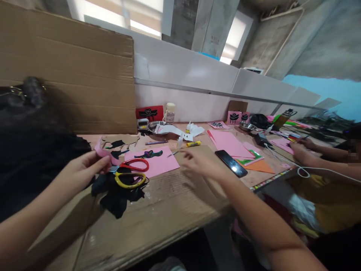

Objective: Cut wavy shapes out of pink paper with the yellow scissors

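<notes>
My left hand pinches a curled strip of pink paper between thumb and fingers. Scissors with one red and one yellow handle lie just right of it, over black scraps. Beyond them is a sheet of pink paper bearing a dark, shiny cut-out. My right hand, somewhat blurred, hovers right of that sheet with its fingers curled. From its fingertips a thin pointed tool reaches left over the sheet; its exact kind is unclear.
A phone, pink sheets and a yellow tube lie to the right. At the back stand a metal bowl and a bottle. A cardboard panel rises at left. Another person's hands work far right.
</notes>
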The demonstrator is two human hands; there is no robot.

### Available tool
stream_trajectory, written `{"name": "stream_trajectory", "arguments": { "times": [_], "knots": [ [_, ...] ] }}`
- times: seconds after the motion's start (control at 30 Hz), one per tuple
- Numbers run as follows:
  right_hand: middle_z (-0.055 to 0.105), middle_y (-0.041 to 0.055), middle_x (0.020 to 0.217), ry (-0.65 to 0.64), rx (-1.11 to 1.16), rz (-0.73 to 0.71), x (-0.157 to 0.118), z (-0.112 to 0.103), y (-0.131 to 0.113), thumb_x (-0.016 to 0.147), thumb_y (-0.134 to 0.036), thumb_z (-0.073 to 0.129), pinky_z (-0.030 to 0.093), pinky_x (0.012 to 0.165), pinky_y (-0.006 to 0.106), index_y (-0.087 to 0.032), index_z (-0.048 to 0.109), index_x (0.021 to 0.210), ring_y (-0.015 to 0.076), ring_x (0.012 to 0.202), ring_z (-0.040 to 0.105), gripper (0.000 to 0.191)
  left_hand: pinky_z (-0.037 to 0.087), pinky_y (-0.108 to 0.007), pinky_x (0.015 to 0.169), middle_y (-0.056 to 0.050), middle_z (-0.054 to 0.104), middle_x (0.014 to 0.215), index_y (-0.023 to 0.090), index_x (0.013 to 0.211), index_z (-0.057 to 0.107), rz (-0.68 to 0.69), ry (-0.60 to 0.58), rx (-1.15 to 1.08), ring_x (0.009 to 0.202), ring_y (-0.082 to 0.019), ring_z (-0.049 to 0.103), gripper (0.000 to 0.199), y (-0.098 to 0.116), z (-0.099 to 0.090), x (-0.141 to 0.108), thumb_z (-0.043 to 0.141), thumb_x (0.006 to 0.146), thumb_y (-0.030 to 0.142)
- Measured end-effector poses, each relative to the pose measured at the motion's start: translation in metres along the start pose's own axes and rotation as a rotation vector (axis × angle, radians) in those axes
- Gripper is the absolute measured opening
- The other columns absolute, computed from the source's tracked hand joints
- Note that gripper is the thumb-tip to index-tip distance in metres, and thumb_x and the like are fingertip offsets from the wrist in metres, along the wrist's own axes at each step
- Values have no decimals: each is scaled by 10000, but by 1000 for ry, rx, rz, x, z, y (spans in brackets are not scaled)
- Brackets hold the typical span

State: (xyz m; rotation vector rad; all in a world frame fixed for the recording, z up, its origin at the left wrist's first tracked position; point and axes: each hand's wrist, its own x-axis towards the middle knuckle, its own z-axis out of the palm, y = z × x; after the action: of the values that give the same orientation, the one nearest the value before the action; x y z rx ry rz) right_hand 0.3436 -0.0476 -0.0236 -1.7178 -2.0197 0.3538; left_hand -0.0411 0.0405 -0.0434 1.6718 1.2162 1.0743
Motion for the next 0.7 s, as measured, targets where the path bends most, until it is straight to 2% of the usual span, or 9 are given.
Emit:
{"name": "stream_trajectory", "arguments": {
  "times": [0.07, 0.13, 0.2, 0.3, 0.4, 0.5, 0.6, 0.7],
  "knots": [
    [667, 118, 1406, 88, -128, 185, -27, -37, 58, 1061, -369, 690, 621, 988, 489, -202, 661, 1370, 270, 1175, 703, 352, 502, -330, 549, 2, 651, 655, 233, 809, 740, -18, -6, 3, 622, -212, 567, 628, -28, 2, -5, 794, 643, 836],
    [669, 118, 1402, 120, -231, 347, -49, -61, 109, 1059, -369, 692, 623, 983, 487, -199, 661, 1369, 270, 1171, 705, 354, 486, -325, 552, -2, 647, 675, 216, 851, 743, -21, -26, 2, 625, -210, 563, 641, -45, 8, -5, 765, 682, 834],
    [673, 119, 1392, 100, -297, 462, -67, -72, 148, 1056, -370, 698, 627, 975, 484, -192, 660, 1368, 270, 1162, 708, 361, 486, -329, 564, -17, 661, 684, 205, 858, 747, -25, -50, 7, 629, -215, 576, 628, -54, 14, -1, 779, 684, 808],
    [676, 113, 1388, 65, -371, 570, -82, -70, 184, 1057, -371, 695, 627, 975, 483, -195, 666, 1360, 271, 1161, 709, 351, 512, -335, 603, -45, 709, 725, 206, 846, 752, -30, -72, 14, 658, -228, 619, 596, -60, 18, 5, 823, 649, 765],
    [674, 115, 1391, 73, -419, 647, -84, -66, 202, 1056, -370, 698, 626, 978, 482, -196, 665, 1362, 272, 1167, 707, 354, 535, -336, 644, -58, 740, 789, 215, 885, 765, -32, -73, 14, 719, -241, 654, 571, -63, 15, 6, 826, 666, 739],
    [672, 107, 1390, 104, -421, 681, -79, -64, 207, 1052, -372, 704, 626, 975, 488, -194, 660, 1367, 274, 1170, 706, 364, 544, -347, 642, -52, 714, 739, 219, 843, 749, -37, -65, 16, 714, -251, 652, 556, -60, 11, 2, 817, 674, 744],
    [709, 144, 1331, 131, -376, 649, -74, -55, 195, 1035, -386, 716, 623, 971, 488, -156, 671, 1351, 298, 1143, 724, 393, 549, -352, 633, -55, 712, 722, 218, 815, 750, -47, -68, 18, 701, -256, 655, 557, -54, 10, -1, 818, 663, 749],
    [724, 241, 1337, 161, -303, 526, -67, -35, 166, 932, -437, 779, 590, 1024, 497, -77, 623, 1421, 393, 1213, 716, 627, 561, -346, 636, -74, 750, 781, 214, 855, 787, -57, -86, 24, 747, -274, 687, 546, -47, 12, -4, 807, 693, 735]
  ]
}}
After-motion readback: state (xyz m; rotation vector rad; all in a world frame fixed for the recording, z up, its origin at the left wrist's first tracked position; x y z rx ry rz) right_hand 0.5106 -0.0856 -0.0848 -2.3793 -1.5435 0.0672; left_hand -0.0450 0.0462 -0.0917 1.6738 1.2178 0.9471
